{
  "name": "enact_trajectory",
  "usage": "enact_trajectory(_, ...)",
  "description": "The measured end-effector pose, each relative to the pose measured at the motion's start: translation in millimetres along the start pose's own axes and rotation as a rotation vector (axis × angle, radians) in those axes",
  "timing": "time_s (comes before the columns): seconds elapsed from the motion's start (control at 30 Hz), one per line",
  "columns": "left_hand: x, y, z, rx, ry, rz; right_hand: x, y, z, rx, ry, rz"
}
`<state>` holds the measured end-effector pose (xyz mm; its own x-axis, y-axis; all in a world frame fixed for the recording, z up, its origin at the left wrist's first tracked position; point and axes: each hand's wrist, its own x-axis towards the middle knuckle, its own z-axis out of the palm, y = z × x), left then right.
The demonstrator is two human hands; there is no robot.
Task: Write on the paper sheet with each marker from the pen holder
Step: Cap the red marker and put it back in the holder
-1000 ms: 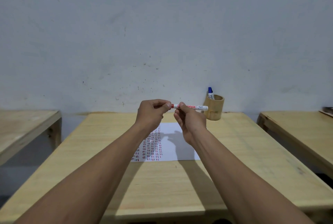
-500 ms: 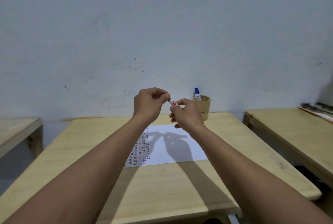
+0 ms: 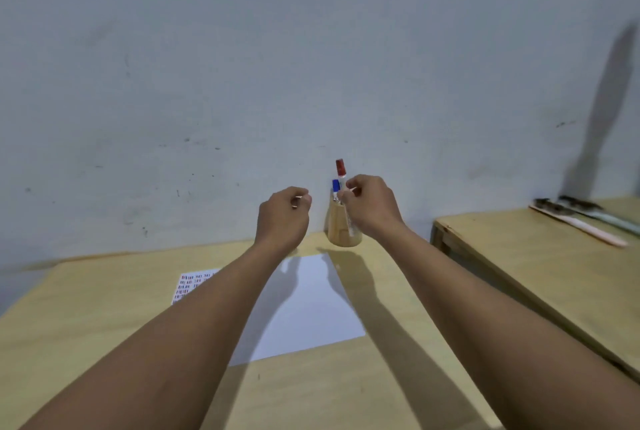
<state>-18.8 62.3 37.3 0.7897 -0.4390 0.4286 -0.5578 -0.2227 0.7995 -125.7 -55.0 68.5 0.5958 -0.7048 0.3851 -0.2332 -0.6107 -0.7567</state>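
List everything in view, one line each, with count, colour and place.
red marker: 1, red cap, upright in right hand, over the holder
blue marker: 1, blue cap, in the holder
pen holder: 1, tan wood, far edge of desk
paper sheet: 1, white, red and blue marks at its left, mid-desk
desk: 1, light wood
side table: 1, light wood, right
left hand: 1, loosely closed, nothing visible in it
right hand: 1, grip on red marker

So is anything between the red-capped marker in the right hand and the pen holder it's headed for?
Nothing visible blocks it. The right hand holds the red marker upright at the pen holder. The blue marker already stands inside, just left of it, leaving room.
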Motion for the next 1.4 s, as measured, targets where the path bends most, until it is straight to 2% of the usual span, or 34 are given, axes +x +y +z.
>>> enact_trajectory(0.2,20.1,-28.7,56.1,0.094,-0.118,-0.03,50.9,15.2,-8.0,0.041,0.066,0.003)
enact_trajectory(0.43,47.3,-46.9,103.4,0.074,-0.197,-0.083,94.7,34.5,0.8,0.01,0.115,-0.04)
enact_trajectory(0.8,56.3,-60.5,127.3,-0.048,-0.192,-0.043,114.7,69.1,30.6,-0.139,-0.055,0.073)
enact_trajectory(1.03,55.7,-60.9,126.4,-0.074,-0.167,-0.042,113.3,77.2,42.2,-0.213,-0.1,0.116)
enact_trajectory(1.2,54.4,-60.5,125.2,-0.087,-0.161,-0.044,111.0,81.3,46.6,-0.202,-0.048,0.114)
enact_trajectory(1.33,56.4,-62.6,126.3,-0.07,-0.162,-0.056,104.7,81.0,52.2,-0.202,0.116,0.031)
enact_trajectory(1.4,56.4,-63.6,125.9,-0.06,-0.178,-0.059,102.6,78.4,55.4,-0.205,0.133,-0.011)
